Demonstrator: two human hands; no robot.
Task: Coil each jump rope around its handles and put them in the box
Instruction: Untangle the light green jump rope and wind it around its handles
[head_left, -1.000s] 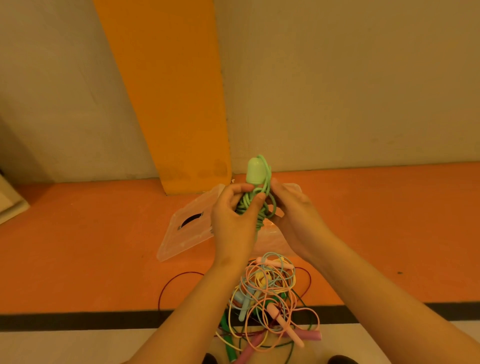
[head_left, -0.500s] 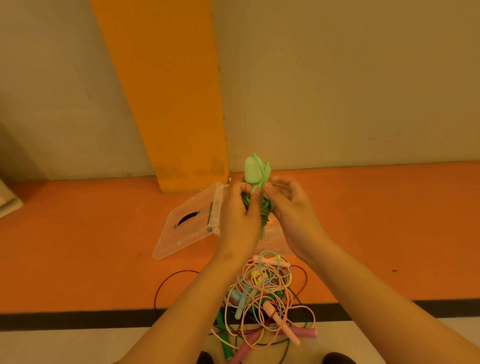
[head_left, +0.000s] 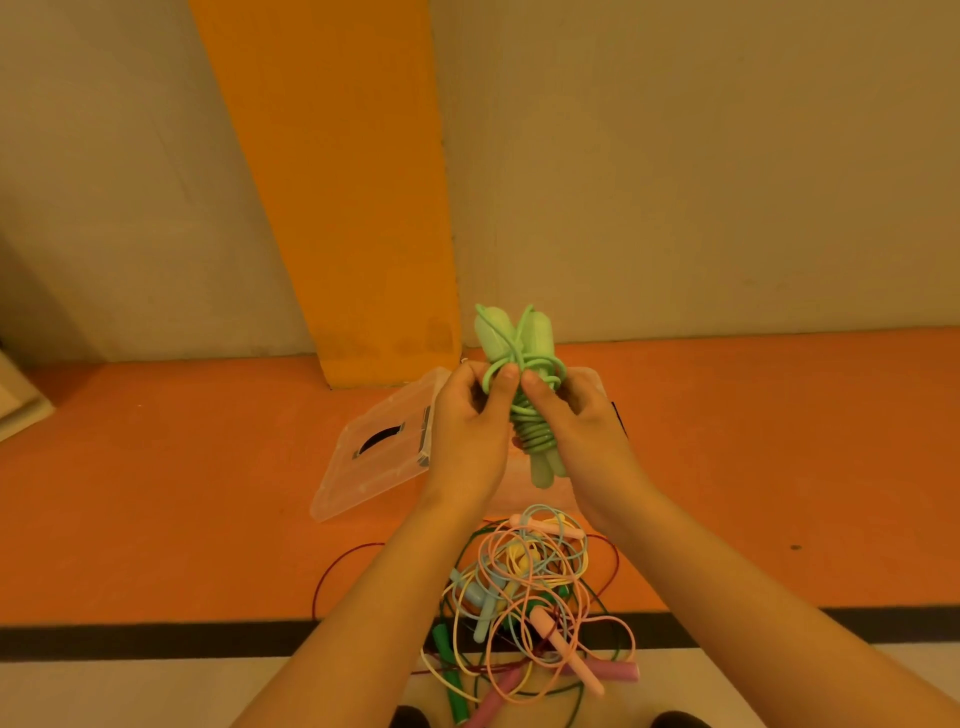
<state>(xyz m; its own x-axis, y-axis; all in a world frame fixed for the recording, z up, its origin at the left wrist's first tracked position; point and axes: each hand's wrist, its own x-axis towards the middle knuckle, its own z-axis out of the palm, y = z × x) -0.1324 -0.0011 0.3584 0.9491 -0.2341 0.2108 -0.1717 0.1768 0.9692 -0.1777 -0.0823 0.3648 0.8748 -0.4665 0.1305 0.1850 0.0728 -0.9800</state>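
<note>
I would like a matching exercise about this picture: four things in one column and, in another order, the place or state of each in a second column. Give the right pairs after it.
Things
1. light green jump rope
2. clear lid
3. tangled pile of ropes
4. black stripe

Places or states
A. crosses the floor between orange and white
B. held up by the left hand and right hand, cord wound round its handles
C. loose on the floor, below the forearms
D. flat on the orange floor, left of both hands

Pairs: 1-B, 2-D, 3-C, 4-A
</note>
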